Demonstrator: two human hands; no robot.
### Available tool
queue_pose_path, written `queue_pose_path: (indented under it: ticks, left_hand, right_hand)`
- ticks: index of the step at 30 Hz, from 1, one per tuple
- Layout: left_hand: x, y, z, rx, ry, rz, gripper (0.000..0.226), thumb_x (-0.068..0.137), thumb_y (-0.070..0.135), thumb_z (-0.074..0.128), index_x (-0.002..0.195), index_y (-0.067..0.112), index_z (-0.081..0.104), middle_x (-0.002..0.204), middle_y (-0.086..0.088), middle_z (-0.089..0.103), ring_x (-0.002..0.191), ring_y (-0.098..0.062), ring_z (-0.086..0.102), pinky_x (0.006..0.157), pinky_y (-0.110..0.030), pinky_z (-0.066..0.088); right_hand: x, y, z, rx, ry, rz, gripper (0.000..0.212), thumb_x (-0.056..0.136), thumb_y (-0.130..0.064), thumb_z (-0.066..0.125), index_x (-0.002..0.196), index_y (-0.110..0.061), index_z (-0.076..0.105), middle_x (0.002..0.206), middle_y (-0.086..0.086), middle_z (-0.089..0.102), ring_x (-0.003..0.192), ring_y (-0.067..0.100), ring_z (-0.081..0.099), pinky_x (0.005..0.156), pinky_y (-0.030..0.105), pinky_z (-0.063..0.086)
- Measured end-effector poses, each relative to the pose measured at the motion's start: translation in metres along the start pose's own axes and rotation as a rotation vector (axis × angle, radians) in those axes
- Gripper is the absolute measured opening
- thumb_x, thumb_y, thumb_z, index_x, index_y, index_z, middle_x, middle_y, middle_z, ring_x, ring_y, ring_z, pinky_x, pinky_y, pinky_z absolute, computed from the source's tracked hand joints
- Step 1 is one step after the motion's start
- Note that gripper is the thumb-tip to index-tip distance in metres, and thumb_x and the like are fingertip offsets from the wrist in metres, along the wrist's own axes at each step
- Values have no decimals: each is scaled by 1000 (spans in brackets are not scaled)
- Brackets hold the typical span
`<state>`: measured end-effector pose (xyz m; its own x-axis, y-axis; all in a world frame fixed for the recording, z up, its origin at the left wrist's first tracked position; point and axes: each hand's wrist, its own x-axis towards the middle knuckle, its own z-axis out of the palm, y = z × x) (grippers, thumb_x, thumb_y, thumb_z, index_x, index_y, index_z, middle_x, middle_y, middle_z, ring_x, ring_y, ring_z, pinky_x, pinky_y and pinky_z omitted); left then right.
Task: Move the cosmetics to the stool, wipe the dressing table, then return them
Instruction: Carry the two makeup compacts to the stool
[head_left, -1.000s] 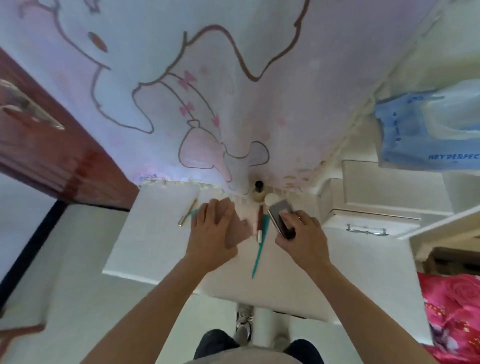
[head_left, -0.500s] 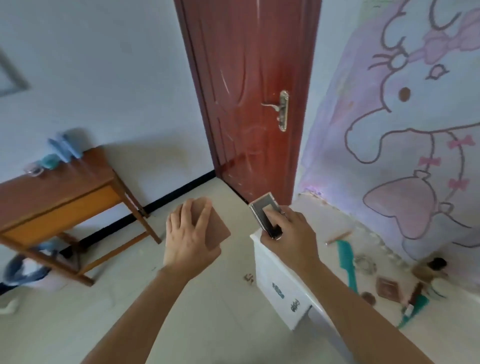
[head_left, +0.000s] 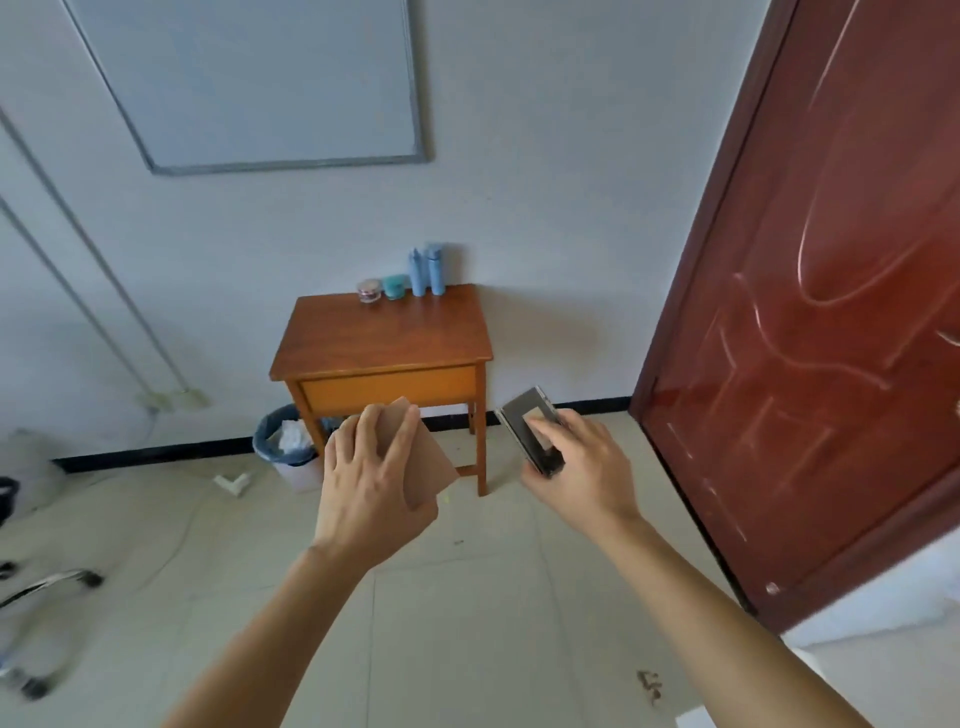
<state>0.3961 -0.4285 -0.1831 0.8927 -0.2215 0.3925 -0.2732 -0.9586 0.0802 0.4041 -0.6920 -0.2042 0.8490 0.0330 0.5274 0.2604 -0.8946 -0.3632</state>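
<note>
My left hand (head_left: 371, 480) holds a flat brown square compact (head_left: 426, 462), fingers over its top. My right hand (head_left: 582, 467) grips a dark rectangular palette (head_left: 530, 428) with a silver edge, thumb on its face. Both are held in the air above the floor. Ahead stands a brown wooden stool-table (head_left: 384, 338) against the wall. At its back edge stand two light-blue bottles (head_left: 427, 270), a teal jar (head_left: 395, 287) and a pinkish jar (head_left: 370, 291). The dressing table shows only as a white corner (head_left: 878, 613) at the right.
A dark red door (head_left: 810, 312) fills the right side. A white bin with a blue liner (head_left: 288, 447) stands left of the stool. A whiteboard (head_left: 260, 78) hangs on the wall. A chair base (head_left: 47, 582) is at the lower left.
I have turned away from the dressing table to face the wooden stool, carrying the brown compact in my left hand and the dark palette in my right.
</note>
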Motion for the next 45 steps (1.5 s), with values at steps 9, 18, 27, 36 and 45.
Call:
queue_pose_path:
  ticks: [9, 18, 27, 36, 45]
  left_hand:
    - [82, -100, 48, 27, -40, -64, 107, 53, 57, 77, 146, 24, 35, 140, -11, 35, 124, -36, 35, 98, -57, 41]
    - [277, -197, 110, 113, -91, -60, 108, 54, 55, 79, 146, 22, 35, 140, -13, 36, 123, -35, 34, 97, -57, 44]
    - [402, -308, 151, 122, -86, -174, 107, 58, 63, 68, 149, 28, 25, 145, -10, 33, 128, -34, 32, 99, -54, 43]
    - [495, -446, 241, 45, -240, -157, 104, 64, 63, 62, 153, 25, 24, 153, -12, 25, 136, -35, 19, 113, -50, 26]
    - [550, -558, 348, -50, -608, 68, 107, 65, 74, 61, 147, 39, 2, 154, 1, 9, 140, -29, 6, 116, -51, 19]
  right_hand:
    - [118, -28, 124, 74, -37, -73, 55, 66, -30, 77, 120, -26, 69, 115, -8, 65, 98, 22, 62, 71, 29, 53]
    - [301, 2, 254, 134, -35, -76, 55, 71, -41, 67, 124, -26, 65, 119, -10, 63, 101, 15, 58, 76, 26, 53]
    - [471, -26, 347, 133, -68, -150, 55, 71, -42, 68, 124, -26, 62, 120, -9, 65, 104, 15, 59, 79, 26, 52]
    - [550, -51, 474, 46, -213, -85, 52, 70, -41, 70, 120, -28, 64, 118, -10, 65, 102, 14, 61, 76, 26, 51]
    - [577, -79, 597, -3, -522, 255, 49, 77, -54, 66, 120, -38, 53, 117, -15, 60, 99, 9, 55, 74, 19, 45]
